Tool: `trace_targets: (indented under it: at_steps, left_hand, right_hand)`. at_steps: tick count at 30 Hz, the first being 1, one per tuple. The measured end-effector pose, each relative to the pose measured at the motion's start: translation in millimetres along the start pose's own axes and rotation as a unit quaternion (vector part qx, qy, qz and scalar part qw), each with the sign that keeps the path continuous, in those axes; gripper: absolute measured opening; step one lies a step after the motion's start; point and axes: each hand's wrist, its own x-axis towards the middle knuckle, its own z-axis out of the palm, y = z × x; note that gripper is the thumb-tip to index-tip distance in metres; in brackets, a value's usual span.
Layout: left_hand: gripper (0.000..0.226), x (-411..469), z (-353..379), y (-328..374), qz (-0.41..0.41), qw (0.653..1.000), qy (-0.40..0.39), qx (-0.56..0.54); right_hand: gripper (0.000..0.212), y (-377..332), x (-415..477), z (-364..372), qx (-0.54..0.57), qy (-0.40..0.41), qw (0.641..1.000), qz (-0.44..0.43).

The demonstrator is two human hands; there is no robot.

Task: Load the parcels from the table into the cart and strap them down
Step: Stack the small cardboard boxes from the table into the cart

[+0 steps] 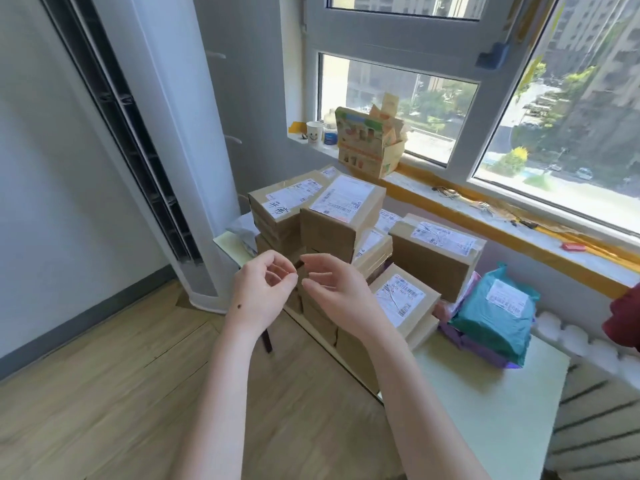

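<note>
Several brown cardboard parcels (332, 220) with white shipping labels are stacked on a pale green table (485, 393). A teal plastic mailer (491, 323) lies on purple mailers (485, 351) at the stack's right. My left hand (263, 292) and my right hand (336, 292) hover side by side in front of the stack, fingers loosely curled, holding nothing. Neither hand touches a parcel. No cart is in view.
A tall white air conditioner (166, 150) stands left of the table. On the window sill (485, 209) sit an open printed carton (370, 143), a paper cup (314, 131) and small clutter. Wooden floor (104, 393) spreads to the left. A striped seat (595, 427) is at right.
</note>
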Motion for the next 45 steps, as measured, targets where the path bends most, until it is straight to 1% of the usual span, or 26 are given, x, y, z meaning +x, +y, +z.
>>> trace_targets:
  at_steps: [4,7,10,12,15,18,22,24,25,28,29,31,34,36,41,45]
  left_hand:
    - [0.007,35.7,-5.2,-18.5,-0.002,1.0,0.022,-0.004]
    - [0.027,67.1,-9.9,-38.2,0.015,0.999,0.032,-0.009]
    - [0.045,102.9,-16.2,-59.8,0.03,0.999,0.013,-0.003]
    - [0.053,129.7,-21.5,-74.3,0.042,0.999,-0.015,0.009]
    - [0.062,170.3,-31.1,-90.1,0.03,0.998,-0.05,-0.008]
    - [0.068,208.6,-36.9,-102.8,0.018,0.995,-0.094,-0.013]
    - [0.074,257.5,-33.3,-119.4,0.009,0.985,-0.164,-0.049]
    - [0.08,276.3,-28.8,-120.6,-0.014,0.977,-0.198,-0.076]
    - [0.08,284.5,-25.8,-121.1,-0.028,0.972,-0.215,-0.087]
    - [0.067,301.1,-16.6,-122.1,-0.069,0.954,-0.26,-0.13]
    - [0.06,303.1,-13.8,-124.3,-0.084,0.947,-0.27,-0.152]
    - [0.037,304.2,-12.0,-125.0,-0.121,0.931,-0.286,-0.19]
    - [0.036,306.6,-9.8,-130.7,-0.158,0.915,-0.307,-0.21]
    - [0.039,308.1,-9.1,-135.4,-0.154,0.912,-0.314,-0.213]
    - [0.025,310.6,-11.7,-143.1,-0.134,0.92,-0.286,-0.233]
    - [0.023,310.6,-22.1,-149.0,-0.116,0.918,-0.289,-0.246]
  right_hand:
    - [0.042,3.2,30.7,22.1,-0.005,-0.022,1.0,0.015]
    - [0.049,3.7,54.3,41.2,-0.016,-0.015,0.999,0.04]
    - [0.061,4.0,79.7,64.6,-0.01,0.011,0.997,0.078]
    - [0.068,0.8,96.7,81.6,0.031,0.047,0.991,0.118]
    - [0.074,-6.9,122.0,106.7,0.105,0.108,0.975,0.164]
    - [0.076,-12.3,145.8,126.0,0.132,0.159,0.958,0.2]
    - [0.076,-13.7,172.1,143.0,0.151,0.239,0.929,0.237]
    - [0.073,-10.4,182.3,145.7,0.158,0.272,0.916,0.25]
    - [0.071,-8.5,186.8,145.3,0.166,0.286,0.908,0.256]
    - [0.064,-0.1,196.9,140.7,0.193,0.317,0.885,0.282]
    - [0.064,3.3,198.5,139.5,0.2,0.323,0.877,0.294]
    - [0.063,9.5,202.3,137.6,0.22,0.335,0.861,0.312]
    - [0.058,14.3,206.1,138.9,0.254,0.35,0.841,0.324]
    - [0.056,13.7,206.6,141.1,0.256,0.35,0.84,0.327]
    - [0.052,14.4,204.5,144.3,0.247,0.338,0.854,0.31]
    - [0.051,12.4,204.6,148.9,0.258,0.338,0.86,0.283]
